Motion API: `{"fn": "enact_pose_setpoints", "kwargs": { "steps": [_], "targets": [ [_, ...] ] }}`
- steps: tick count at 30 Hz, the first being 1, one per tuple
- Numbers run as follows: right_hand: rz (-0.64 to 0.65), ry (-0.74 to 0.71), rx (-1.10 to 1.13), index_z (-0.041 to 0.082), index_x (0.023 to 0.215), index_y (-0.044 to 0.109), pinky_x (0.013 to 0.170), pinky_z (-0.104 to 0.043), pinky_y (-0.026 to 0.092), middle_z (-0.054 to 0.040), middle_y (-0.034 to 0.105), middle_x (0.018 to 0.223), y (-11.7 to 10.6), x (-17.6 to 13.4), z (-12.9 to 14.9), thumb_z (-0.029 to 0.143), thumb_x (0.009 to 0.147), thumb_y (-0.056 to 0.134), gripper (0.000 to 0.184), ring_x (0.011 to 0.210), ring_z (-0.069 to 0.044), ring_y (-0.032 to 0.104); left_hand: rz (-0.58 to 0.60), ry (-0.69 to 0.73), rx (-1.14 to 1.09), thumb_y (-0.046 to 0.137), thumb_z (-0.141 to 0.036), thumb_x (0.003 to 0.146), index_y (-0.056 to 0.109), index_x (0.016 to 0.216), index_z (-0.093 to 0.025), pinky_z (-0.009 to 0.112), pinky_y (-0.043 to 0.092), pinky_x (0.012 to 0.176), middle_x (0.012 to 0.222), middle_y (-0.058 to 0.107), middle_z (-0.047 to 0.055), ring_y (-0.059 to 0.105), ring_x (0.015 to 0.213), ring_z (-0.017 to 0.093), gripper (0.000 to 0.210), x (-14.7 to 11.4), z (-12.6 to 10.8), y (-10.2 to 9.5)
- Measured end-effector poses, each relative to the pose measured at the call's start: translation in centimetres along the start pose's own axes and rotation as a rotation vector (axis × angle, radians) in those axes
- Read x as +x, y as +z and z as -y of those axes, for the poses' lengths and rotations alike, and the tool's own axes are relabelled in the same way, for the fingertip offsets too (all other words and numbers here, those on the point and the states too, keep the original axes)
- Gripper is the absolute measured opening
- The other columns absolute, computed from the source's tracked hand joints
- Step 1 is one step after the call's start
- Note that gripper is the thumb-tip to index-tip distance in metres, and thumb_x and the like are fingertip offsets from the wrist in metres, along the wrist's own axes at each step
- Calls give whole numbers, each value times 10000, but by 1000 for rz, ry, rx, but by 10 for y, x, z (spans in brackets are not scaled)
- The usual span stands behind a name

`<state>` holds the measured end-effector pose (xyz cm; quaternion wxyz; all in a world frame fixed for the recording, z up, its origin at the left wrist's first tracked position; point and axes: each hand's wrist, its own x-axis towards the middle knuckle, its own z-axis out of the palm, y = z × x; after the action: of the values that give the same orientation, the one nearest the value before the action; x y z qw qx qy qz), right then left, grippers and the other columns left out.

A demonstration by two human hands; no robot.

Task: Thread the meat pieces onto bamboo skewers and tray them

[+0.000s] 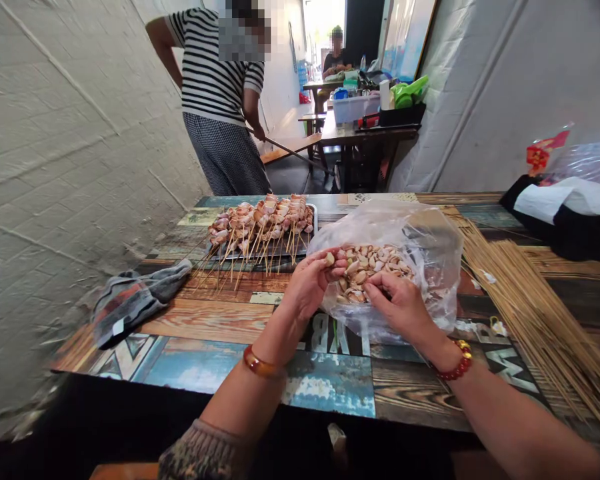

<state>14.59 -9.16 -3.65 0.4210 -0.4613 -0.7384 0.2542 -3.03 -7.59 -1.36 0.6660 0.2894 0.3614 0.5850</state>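
Observation:
An open clear plastic bag (443, 293) lies on the table, filled with small pale pinkish-tan pieces (375, 257) whose kind I cannot make out. At the bag's left edge, my left hand (310, 283) is raised with the fingers curled, a small pale yellowish piece (330, 259) at their tips. My right hand (400, 303) reaches over the near side of the bag, thumb and fingers pinched at the pieces. Its fingertips partly hide what they touch. Behind my left hand, a metal tray (315, 217) bears a heap of skewered raw meat (275, 217), sticks pointing towards me.
Many bare bamboo skewers (535, 300) lie along the table's right side. A grey cloth (145, 300) rests at the left, a black bag (570, 230) at the far right. Beyond the table, a person (220, 87) holds a long-handled tool; another person (336, 60) sits farther back.

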Motion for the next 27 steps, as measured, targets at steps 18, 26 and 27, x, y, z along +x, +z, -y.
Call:
{"fn": "enact_pose_setpoints", "kwargs": {
  "steps": [18, 26, 27],
  "targets": [
    [65, 16, -63, 192, 715, 619, 592, -253, 390, -8, 631, 623, 1, 1, -2, 259, 864, 510, 196, 594, -144, 570, 132, -65, -119, 538, -54, 773, 646, 985, -111, 347, 469, 1016, 1036, 712, 112, 679, 1011, 194, 245, 1, 9, -4],
    [83, 21, -78, 181, 717, 614, 589, -243, 388, 0, 615, 606, 1, 1, -3, 254, 868, 504, 201, 585, -137, 565, 105, -96, -71, 634, -55, 743, 605, 969, -135, 305, 516, 920, 1040, 711, 92, 687, 982, 187, 242, -2, 7, -4],
    [77, 17, -76, 180, 717, 615, 592, -242, 389, -2, 620, 614, 1, 1, -3, 254, 866, 505, 199, 591, -138, 569, 108, -88, -59, 666, -64, 726, 600, 957, -140, 298, 530, 884, 1025, 714, 88, 690, 970, 190, 252, -2, 8, -5]
  ]
}}
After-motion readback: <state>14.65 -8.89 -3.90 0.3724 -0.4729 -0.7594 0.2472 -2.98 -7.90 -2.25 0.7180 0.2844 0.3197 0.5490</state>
